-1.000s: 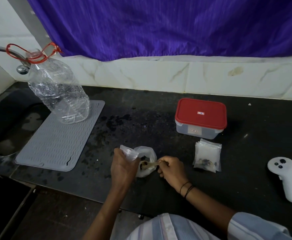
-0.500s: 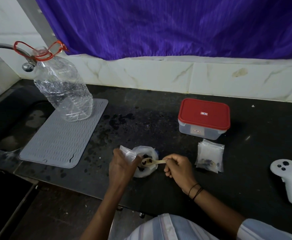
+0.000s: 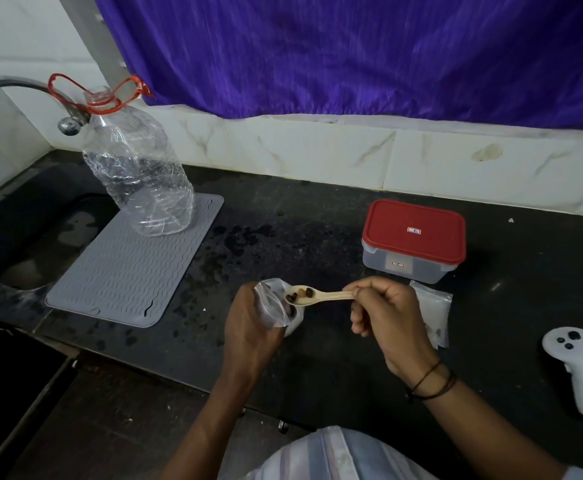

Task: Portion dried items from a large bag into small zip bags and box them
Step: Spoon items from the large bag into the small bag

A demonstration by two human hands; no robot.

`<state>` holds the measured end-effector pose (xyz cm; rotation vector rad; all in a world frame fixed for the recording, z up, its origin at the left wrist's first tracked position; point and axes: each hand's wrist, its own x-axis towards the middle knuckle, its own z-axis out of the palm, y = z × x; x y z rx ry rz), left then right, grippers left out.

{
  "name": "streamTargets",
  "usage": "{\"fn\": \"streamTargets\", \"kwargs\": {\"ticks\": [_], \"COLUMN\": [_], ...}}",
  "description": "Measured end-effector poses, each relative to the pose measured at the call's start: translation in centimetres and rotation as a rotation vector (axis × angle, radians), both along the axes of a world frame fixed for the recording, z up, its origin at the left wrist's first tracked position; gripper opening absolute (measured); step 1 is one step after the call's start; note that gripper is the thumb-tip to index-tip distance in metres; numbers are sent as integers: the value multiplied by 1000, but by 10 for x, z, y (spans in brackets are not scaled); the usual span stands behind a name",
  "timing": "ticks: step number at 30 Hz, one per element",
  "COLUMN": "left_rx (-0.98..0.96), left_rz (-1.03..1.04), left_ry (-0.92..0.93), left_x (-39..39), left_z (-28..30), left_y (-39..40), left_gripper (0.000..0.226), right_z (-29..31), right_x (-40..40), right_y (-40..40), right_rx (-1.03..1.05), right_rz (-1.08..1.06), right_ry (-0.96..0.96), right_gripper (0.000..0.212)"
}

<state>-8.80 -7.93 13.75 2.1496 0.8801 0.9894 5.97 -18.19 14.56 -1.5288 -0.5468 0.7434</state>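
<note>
Left hand grips small zip bag. Right hand pinches spoon carrying dark dried items, bowl beside bag mouth, above desk.

You get dim, even light with only soft shadows on the black counter. Above the counter the purple curtain smears with motion blur, and the tiled wall bows from wide-angle distortion towards the edges.
</note>
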Motion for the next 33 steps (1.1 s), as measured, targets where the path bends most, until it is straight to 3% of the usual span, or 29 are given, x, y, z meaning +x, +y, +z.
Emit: {"fn": "streamTargets", "kwargs": {"ticks": [2, 7, 9, 13, 18, 23, 28, 33], "left_rx": [-27, 10, 52, 49, -44, -38, -45, -86], "left_rz": [25, 17, -8, 37, 48, 73, 76, 128], "left_ry": [10, 5, -2, 54, 94, 85, 66, 58], "left_x": [2, 1, 1, -4, -12, -19, -21, -25], "left_z": [-1, -11, -15, -46, -72, -75, -76, -70], "left_y": [0, -1, 1, 11, 19, 20, 21, 22], "left_gripper": [75, 86, 78, 40, 31, 36, 35, 41], "right_z": [8, 9, 8, 8, 11, 7, 1, -7], "right_x": [-3, -9, -12, -17, -26, -26, -23, -17], "right_y": [1, 4, 6, 10, 16, 15, 15, 9], "right_rx": [5, -59, -86, -105, -83, -69, 0, 106], "right_rz": [31, 88, 113, 251, 483, 508, 470, 322], "right_ry": [-25, -247, -399, -834, -1212, -1247, -1424, -1317], "right_gripper": [26, 25, 21, 17, 16, 23, 32, 25]}}
